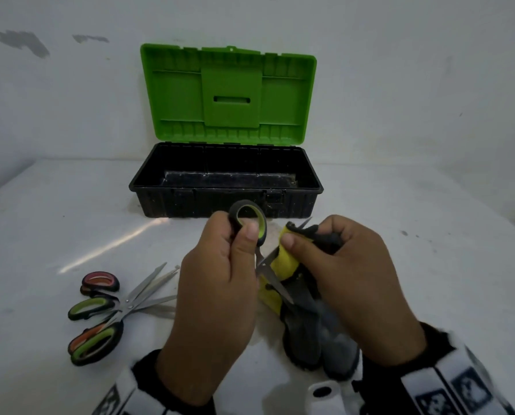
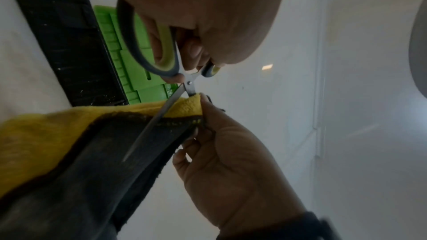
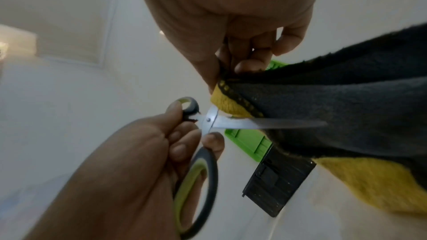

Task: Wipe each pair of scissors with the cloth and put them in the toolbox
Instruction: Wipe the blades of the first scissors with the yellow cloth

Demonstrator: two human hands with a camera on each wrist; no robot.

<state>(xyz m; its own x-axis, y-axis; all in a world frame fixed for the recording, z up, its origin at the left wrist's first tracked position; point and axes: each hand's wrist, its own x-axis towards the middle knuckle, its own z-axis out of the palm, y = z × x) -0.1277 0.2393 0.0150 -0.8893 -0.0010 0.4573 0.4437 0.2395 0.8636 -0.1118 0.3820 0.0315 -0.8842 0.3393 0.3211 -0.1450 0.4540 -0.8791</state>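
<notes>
Cloth [image 1: 286, 259] in right hand [image 1: 349, 280] hides one scissors [image 1: 260, 235] blade.

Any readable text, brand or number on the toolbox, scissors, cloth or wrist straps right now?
None readable.
Toolbox: no label visible.
Held scissors: blades bare.
Cloth: no tag seen.
Wrist straps: square black-and-white patterns, not text.

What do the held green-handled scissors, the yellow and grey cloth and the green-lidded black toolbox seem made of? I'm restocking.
Held green-handled scissors: bright blades, likely polished steel; matte loops, probably plastic or rubber. Yellow and grey cloth: soft nap, looks like microfibre. Green-lidded black toolbox: ribbed moulded walls, apparently hard plastic.
</notes>
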